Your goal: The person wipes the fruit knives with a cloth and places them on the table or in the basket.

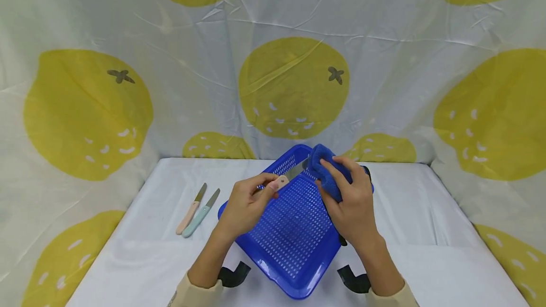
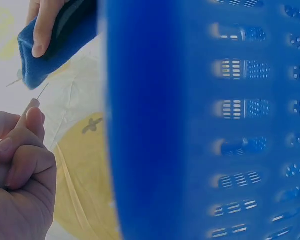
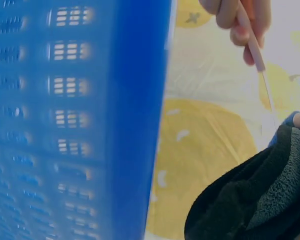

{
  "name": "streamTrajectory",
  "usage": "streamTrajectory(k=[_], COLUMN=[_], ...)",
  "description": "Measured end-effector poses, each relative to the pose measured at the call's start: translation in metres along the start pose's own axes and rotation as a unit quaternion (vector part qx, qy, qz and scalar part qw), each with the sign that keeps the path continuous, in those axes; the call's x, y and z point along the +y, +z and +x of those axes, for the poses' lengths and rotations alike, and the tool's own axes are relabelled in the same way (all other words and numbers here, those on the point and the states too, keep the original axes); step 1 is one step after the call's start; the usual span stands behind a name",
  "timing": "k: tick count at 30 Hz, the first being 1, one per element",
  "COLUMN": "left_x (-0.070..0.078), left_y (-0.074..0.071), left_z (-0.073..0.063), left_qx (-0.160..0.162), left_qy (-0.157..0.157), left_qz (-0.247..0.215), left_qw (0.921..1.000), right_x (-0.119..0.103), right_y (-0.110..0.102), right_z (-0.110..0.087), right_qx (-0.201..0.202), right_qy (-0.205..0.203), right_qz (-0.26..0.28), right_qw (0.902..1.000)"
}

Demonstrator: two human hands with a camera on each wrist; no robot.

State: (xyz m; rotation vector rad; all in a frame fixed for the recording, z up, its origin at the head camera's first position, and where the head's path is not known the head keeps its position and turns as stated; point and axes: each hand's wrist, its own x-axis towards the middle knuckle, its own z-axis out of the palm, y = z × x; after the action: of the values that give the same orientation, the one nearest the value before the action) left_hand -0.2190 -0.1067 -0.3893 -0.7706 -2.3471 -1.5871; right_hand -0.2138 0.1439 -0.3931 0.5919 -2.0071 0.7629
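My left hand [image 1: 247, 200] pinches a small knife by its pale pink handle [image 1: 282, 182], the blade [image 1: 296, 170] pointing up and to the right. In my right hand [image 1: 351, 198] is a folded blue cloth [image 1: 325, 169], gripped between thumb and fingers. The cloth hides the blade's tip. Both hands are above a blue perforated plastic basket [image 1: 294, 274]. In the left wrist view, fingers curl round the knife handle [image 2: 30, 109]. The right wrist view shows the cloth [image 3: 250, 195] dark on its near side, with the thin blade running down to it.
Left of the basket, a pink-handled knife [image 1: 187, 217] and a mint-green-handled knife [image 1: 200, 214] lie side by side on the white table cover [image 1: 141, 269]. A curtain [image 1: 384, 22] with yellow lemons hangs behind and at both sides. Dark pieces show at the basket's right edge.
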Motion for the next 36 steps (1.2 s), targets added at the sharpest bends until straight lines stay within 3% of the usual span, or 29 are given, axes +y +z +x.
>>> streamTrajectory(k=[9,14,26,36], left_x=[-0.004,-0.002,0.004,0.005], left_y=[0.005,0.006,0.007,0.005], left_z=[0.001,0.000,0.001,0.000], left_qx=[-0.002,-0.008,-0.011,-0.021], left_qy=[0.011,0.020,0.024,0.017], left_qz=[-0.010,-0.006,0.010,0.020], left_qw=[0.9999,0.9997,0.9996,0.9994], right_x=[-0.020,-0.026,-0.010,0.004], right_y=[0.009,0.013,0.011,0.004], right_z=[-0.006,-0.007,-0.002,-0.002], right_qx=[-0.060,-0.086,-0.046,-0.044], right_qy=[-0.058,-0.063,-0.041,0.004], right_qz=[0.015,0.015,-0.013,-0.020], right_qw=[0.9964,0.9942,0.9980,0.9988])
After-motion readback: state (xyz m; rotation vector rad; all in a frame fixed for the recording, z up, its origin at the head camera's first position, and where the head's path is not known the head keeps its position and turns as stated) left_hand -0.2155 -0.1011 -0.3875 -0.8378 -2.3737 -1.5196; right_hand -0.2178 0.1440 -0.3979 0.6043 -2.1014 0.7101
